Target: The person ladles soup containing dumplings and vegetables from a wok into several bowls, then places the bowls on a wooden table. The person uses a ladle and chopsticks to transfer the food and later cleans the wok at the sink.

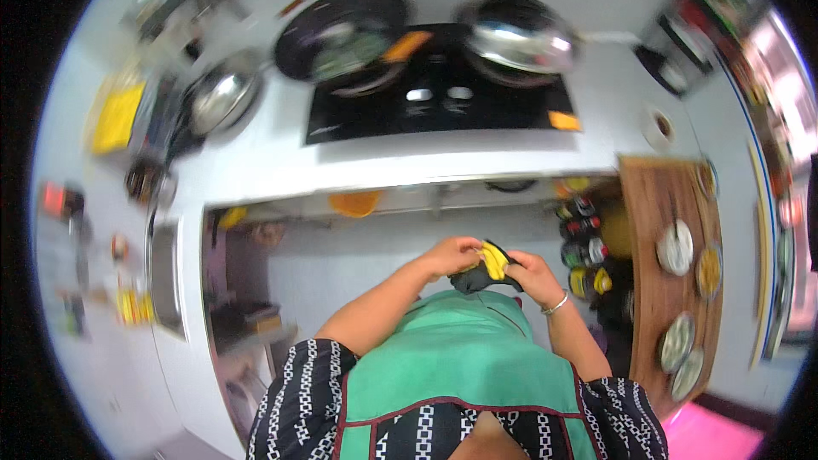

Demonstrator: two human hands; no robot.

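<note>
In front of my green apron [460, 358], both hands are closed on a small black and yellow piece of cloth [496, 264]. Its yellow part shows between the hands, and a dark, crumpled part [475, 281] hangs below; its exact kind is unclear. My left hand [453, 255] pinches the cloth's left side. On the other side, my right hand [533, 278], with a bracelet [555, 303] at the wrist, grips the edge. Some fingertips are hidden by the cloth.
Ahead, a black cooktop [439, 111] bears a dark wok [341, 38] and a lidded pan [520, 38]. A steel bowl [226, 95] and a sink [166, 277] are left. On the right, a wooden board [652, 213] carries several dishes, with bottles [584, 251] beside it.
</note>
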